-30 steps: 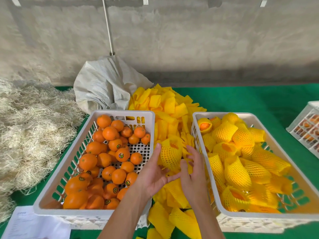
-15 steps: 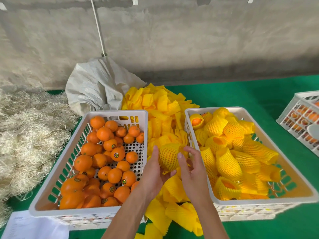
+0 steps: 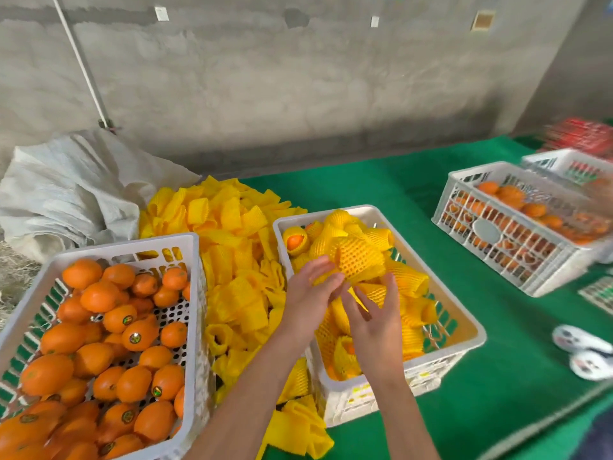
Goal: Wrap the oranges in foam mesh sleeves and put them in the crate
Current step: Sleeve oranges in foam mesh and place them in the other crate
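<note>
Hovering over the white slotted plastic crate of wrapped fruit (image 3: 471,330), both hands sit at its near-left side. Left hand (image 3: 310,295): fingers straight and together, tips touching the near end of a yellow foam-mesh-sleeved orange (image 3: 360,258). Right hand (image 3: 376,318): fingers spread and relaxed, pinching nothing, just below the sleeve. The wrapped orange sits above the pile inside the crate; whether it rests on the pile or hangs free I cannot tell.

Risks, as judgement:
- Neither hand grips it; it may roll off the heap and over the left rim onto the loose yellow foam sleeves (image 3: 232,260) piled on the green table cover (image 3: 365,187).
- The sleeve's open end faces the hands; the fruit could slide out.
- The white crate of bare oranges (image 3: 99,343), near left, remains well stocked.
</note>
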Tool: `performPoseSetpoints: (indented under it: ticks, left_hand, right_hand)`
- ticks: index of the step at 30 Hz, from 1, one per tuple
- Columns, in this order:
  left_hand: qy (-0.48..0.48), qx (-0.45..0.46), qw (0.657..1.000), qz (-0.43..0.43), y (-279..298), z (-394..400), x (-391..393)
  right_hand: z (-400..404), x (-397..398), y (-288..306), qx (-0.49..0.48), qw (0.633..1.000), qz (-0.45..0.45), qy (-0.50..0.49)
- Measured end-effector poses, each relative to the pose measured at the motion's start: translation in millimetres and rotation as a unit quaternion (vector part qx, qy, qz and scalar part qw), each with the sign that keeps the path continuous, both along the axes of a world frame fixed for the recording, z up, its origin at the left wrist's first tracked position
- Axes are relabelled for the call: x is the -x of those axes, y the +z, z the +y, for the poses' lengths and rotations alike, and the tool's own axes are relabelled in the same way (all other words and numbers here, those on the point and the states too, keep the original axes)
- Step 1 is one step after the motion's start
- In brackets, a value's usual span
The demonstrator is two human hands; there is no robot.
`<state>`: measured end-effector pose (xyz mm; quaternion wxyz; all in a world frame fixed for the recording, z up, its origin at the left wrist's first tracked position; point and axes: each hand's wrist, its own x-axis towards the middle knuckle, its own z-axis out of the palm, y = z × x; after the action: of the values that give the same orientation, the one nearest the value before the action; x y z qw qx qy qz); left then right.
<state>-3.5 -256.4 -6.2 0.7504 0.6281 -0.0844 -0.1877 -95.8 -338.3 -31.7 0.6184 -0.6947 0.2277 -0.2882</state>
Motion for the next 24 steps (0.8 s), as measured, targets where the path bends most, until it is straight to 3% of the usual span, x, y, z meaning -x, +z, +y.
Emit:
performPoseSetpoints:
  ticks: [6, 15, 17, 19, 24]
  left_hand:
    - [0.071, -0.002, 0.997, -0.019, -15.4, 19.9, -12.2]
    - [0.208, -0.046, 0.973, -0.086, -29.7, 160.5, -21.9]
    - [0.229, -0.097, 0.964, -0.099, -33.9, 199.7, -20.8]
    - [0.228, -0.206, 0.945, -0.114, -40.5, 236.9, -19.2]
    - [0.171, -0.493, 0.852, -0.028, -64.9, 314.2, -13.1]
  right_hand:
    - [-1.4, -5.3, -5.4, 0.031, 0.998, 0.032, 0.052]
    - [91.7, -47.1, -33.2, 0.197, 0.959, 0.061, 0.193]
    - [110.4, -55.0, -50.9, 0.235, 0.938, 0.123, 0.225]
    - [123.2, -60.5, -71.9, 0.251, 0.907, 0.201, 0.272]
    - [137.4, -76.1, -116.5, 0.335, 0.813, 0.367, 0.302]
